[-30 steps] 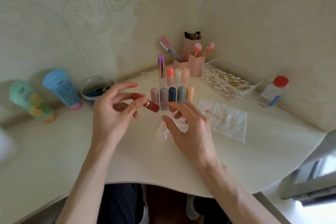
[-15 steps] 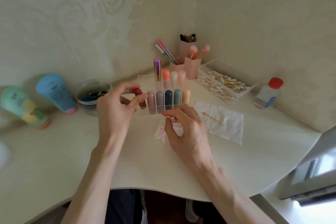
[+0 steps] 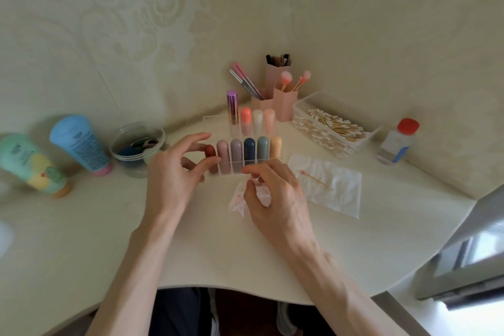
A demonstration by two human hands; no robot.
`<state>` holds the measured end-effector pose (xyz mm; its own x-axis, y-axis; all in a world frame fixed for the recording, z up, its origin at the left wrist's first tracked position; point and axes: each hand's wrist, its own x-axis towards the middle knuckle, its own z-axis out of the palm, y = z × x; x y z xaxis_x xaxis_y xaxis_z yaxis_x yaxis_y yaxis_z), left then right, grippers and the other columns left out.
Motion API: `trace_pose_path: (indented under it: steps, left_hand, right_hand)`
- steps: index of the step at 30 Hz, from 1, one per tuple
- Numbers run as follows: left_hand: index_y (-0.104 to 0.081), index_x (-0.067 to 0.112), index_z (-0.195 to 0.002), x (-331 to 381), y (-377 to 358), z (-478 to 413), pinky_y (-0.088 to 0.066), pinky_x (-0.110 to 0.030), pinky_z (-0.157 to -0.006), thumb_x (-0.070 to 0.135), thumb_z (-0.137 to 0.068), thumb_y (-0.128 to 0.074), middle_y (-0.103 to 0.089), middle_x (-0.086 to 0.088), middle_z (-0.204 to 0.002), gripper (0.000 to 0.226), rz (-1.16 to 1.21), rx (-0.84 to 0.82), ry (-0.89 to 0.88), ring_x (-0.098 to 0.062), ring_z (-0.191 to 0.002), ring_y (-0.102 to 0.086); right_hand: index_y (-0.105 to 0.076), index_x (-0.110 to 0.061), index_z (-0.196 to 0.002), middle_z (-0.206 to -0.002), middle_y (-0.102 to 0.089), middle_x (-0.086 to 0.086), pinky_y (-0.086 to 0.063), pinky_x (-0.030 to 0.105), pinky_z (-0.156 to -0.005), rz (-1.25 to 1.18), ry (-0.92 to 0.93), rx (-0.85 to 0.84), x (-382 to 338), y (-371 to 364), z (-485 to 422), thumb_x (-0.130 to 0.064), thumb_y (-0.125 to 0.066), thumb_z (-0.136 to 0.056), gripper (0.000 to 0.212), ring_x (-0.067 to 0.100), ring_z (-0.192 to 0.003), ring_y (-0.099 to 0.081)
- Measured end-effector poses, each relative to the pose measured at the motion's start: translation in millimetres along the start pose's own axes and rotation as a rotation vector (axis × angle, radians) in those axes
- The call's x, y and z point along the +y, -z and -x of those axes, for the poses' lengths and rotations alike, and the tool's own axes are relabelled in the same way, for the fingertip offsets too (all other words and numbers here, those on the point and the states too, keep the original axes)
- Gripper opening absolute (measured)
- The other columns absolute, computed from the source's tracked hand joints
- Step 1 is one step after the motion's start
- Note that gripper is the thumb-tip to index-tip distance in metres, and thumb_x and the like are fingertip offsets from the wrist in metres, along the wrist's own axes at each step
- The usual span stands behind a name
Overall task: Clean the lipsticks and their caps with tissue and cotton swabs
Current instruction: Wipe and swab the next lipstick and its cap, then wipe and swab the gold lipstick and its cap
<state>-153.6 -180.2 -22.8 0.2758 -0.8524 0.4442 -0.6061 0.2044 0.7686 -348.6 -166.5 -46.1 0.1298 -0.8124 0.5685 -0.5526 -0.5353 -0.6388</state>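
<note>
A dark red lipstick (image 3: 210, 150) stands in the leftmost front slot of the clear organizer (image 3: 268, 161), beside several pastel lipsticks (image 3: 236, 150). My left hand (image 3: 174, 177) holds the red one between thumb and fingers. Just in front of the organizer, my right hand (image 3: 275, 199) curls over a crumpled, pink-stained tissue (image 3: 237, 200) and pinches it. A flat tissue (image 3: 338, 191) with a used cotton swab (image 3: 313, 178) on it lies to the right. A clear box of cotton swabs (image 3: 331, 128) sits behind that.
Two tubes (image 3: 79, 143) and a round clear tub (image 3: 137, 148) lie at the left. Pink brush holders (image 3: 283, 106) stand in the corner, and a red-capped bottle (image 3: 396, 142) at the right. The desk's curved front edge (image 3: 245, 292) is near my body.
My left hand carried the red lipstick from tilted in the air down into the organizer's left slot. My right hand's fingers closed over the crumpled tissue.
</note>
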Motion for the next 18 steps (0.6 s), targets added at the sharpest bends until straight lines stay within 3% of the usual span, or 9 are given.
trace_pose_path:
  steps: [4,12,18]
  left_hand:
    - [-0.069,0.030,-0.130,-2.8,2.2,5.1,-0.057,-0.034,-0.067,0.027,-0.083,-0.086,-0.073,0.024,-0.104,0.051,-0.022,0.024,-0.016,-0.010,-0.056,-0.067]
    - [-0.064,0.025,-0.131,-6.4,8.4,22.1,-0.050,-0.028,-0.061,0.040,-0.100,-0.062,-0.069,0.014,-0.100,0.035,-0.049,0.118,-0.088,-0.013,-0.060,-0.063]
    - [-0.064,0.025,-0.128,-9.8,3.5,28.0,-0.050,-0.032,-0.062,0.024,-0.102,-0.061,-0.070,0.011,-0.098,0.026,-0.084,0.111,-0.047,-0.016,-0.064,-0.066]
  right_hand:
    - [-0.071,-0.022,-0.117,-0.105,-0.065,-0.008,-0.056,0.041,-0.080,-0.020,-0.022,-0.020,-3.3,1.6,-0.3,-0.013,-0.062,-0.090,0.030,0.016,-0.094,-0.064]
    - [-0.070,-0.022,-0.124,-0.108,-0.063,-0.011,-0.054,0.035,-0.084,-0.058,-0.033,0.011,-6.2,5.3,-2.9,-0.009,-0.068,-0.090,0.036,0.012,-0.097,-0.062]
    - [-0.069,-0.015,-0.124,-0.104,-0.062,-0.011,-0.052,0.026,-0.082,-0.080,0.018,0.072,-20.4,16.7,-33.9,-0.018,-0.066,-0.098,0.027,0.010,-0.095,-0.062]
